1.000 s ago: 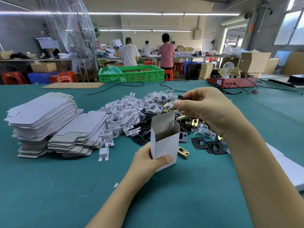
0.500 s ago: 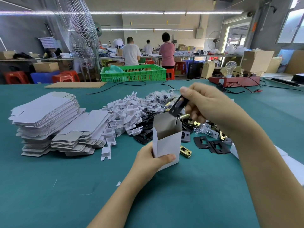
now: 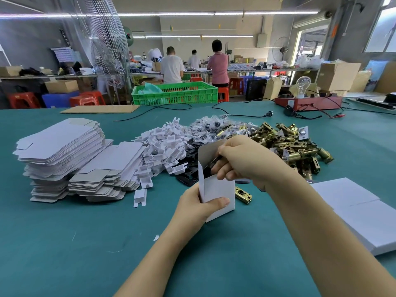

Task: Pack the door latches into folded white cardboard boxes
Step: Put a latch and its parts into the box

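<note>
My left hand (image 3: 199, 205) grips a folded white cardboard box (image 3: 216, 189) upright on the teal table, its top flap open. At the box's mouth my right hand (image 3: 240, 160) pinches a black plate (image 3: 211, 163), which sits partly inside the box. A single brass latch (image 3: 243, 195) lies on the table just right of the box. Behind my right hand is a pile of brass door latches (image 3: 287, 142).
Stacks of flat white box blanks (image 3: 64, 159) stand at the left, then a heap of white card inserts (image 3: 162, 144), bagged screws (image 3: 207, 125) and black plates (image 3: 188, 174). Closed white boxes (image 3: 362, 209) lie at the right. A green crate (image 3: 175, 93) and cables are farther back.
My right hand has come down from above the box to its mouth and pushed the black plate in. The left hand keeps hold of the box.
</note>
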### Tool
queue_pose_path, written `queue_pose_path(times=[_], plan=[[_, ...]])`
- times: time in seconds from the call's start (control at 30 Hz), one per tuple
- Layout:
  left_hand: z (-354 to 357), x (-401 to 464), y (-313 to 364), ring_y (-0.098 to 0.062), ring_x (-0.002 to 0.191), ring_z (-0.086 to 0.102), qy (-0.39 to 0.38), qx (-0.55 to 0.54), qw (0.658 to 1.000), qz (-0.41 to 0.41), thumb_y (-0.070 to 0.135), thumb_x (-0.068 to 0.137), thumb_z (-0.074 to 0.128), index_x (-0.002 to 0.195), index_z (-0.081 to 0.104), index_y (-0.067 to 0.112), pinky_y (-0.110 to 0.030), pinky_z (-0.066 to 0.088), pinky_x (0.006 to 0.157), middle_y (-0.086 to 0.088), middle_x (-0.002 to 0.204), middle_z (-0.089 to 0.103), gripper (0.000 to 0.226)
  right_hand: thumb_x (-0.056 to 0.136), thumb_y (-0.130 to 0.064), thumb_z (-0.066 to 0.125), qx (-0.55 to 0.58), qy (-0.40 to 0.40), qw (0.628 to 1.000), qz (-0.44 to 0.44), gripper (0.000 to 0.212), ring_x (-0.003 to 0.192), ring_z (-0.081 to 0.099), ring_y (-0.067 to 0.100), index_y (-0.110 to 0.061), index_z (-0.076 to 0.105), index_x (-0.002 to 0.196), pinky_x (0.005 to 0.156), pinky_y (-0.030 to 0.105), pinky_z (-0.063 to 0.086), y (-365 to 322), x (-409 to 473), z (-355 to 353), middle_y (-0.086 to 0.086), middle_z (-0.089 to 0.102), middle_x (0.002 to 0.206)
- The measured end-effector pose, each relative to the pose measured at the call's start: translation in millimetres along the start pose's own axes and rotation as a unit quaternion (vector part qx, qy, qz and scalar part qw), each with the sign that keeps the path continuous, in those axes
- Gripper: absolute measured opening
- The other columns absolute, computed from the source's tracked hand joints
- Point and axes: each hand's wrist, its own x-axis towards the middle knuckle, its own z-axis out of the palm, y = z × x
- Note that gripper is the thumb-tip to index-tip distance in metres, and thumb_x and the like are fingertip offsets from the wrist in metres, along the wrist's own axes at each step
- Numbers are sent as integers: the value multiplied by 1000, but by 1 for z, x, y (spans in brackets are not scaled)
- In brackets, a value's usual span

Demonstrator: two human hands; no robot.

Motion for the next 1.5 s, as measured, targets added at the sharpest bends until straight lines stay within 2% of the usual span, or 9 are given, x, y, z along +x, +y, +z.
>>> queue_pose_path(times=[0.1, 0.3, 0.47, 0.6, 0.73, 0.9, 1.03, 1.33, 1.5], plan=[[0, 0, 0, -17, 98, 69, -2, 0, 1000, 2, 33, 63, 77, 101, 69, 29, -40, 56, 91, 7, 101, 74, 40, 103, -7, 34, 23, 12, 1000, 7, 29, 40, 50, 16, 12, 55, 99, 35, 15, 37, 3, 1, 1, 18, 67, 66], [1, 0, 0, -11, 96, 69, -3, -6, 1000, 7, 31, 63, 77, 101, 69, 32, -30, 55, 83, 11, 100, 74, 39, 100, -16, 45, -116, 39, 989, -79, 33, 43, 60, 14, -1, 66, 80, 35, 17, 39, 8, 1, -7, 8, 72, 67], [0, 0, 1, -7, 93, 70, -4, -12, 1000, 9, 30, 62, 80, 99, 70, 33, -23, 54, 78, 13, 98, 75, 38, 98, -22, 52, -117, 78, 983, -115, 25, 47, 61, 12, -9, 66, 83, 38, 18, 41, 5, -3, -33, 3, 73, 68], [-2, 0, 4, -12, 85, 73, 71, -124, 990, 0, 26, 58, 83, 100, 70, 21, -20, 55, 66, 4, 94, 77, 44, 97, -23, 54, -54, 142, 984, -97, 23, 44, 56, 8, -9, 67, 85, 37, 17, 38, 12, -6, -67, 3, 73, 72], [-11, 4, 6, -11, 82, 73, 144, -219, 965, -7, 19, 52, 92, 97, 69, 18, -32, 56, 76, 4, 91, 77, 50, 97, -25, 53, -11, 201, 977, -66, 25, 42, 55, 6, -11, 68, 84, 38, 16, 39, 24, -6, -93, 2, 73, 71], [-7, 1, 4, -15, 81, 73, 136, -152, 979, -2, 25, 58, 85, 90, 74, 22, -26, 57, 64, 3, 89, 77, 34, 98, -31, 53, -18, 179, 983, -19, 28, 45, 57, 7, -10, 68, 88, 46, 21, 42, 39, 1, -102, 3, 74, 72], [-4, -1, 3, -10, 79, 73, 109, -89, 990, 11, 12, 70, 87, 90, 75, 25, -18, 54, 60, 6, 88, 77, 26, 99, -29, 52, -58, 151, 987, 12, 28, 56, 61, 14, -8, 66, 88, 48, 23, 43, 54, 14, -96, 7, 73, 76], [-2, 1, 5, -9, 86, 71, 89, -82, 992, 25, 5, 72, 84, 105, 68, 22, -15, 53, 64, 9, 94, 76, 41, 94, -17, 53, -17, 249, 968, -37, 18, 55, 60, 11, -13, 64, 80, 47, 21, 43, 80, 67, -62, 5, 70, 72], [-3, 2, 2, -12, 85, 73, 113, -91, 989, 14, 8, 70, 85, 99, 72, 20, -28, 59, 73, 6, 92, 77, 34, 93, -19, 52, -169, 251, 949, -91, 13, 81, 60, 23, -10, 59, 100, 65, 31, 45, 77, 121, -43, 4, 63, 85]])
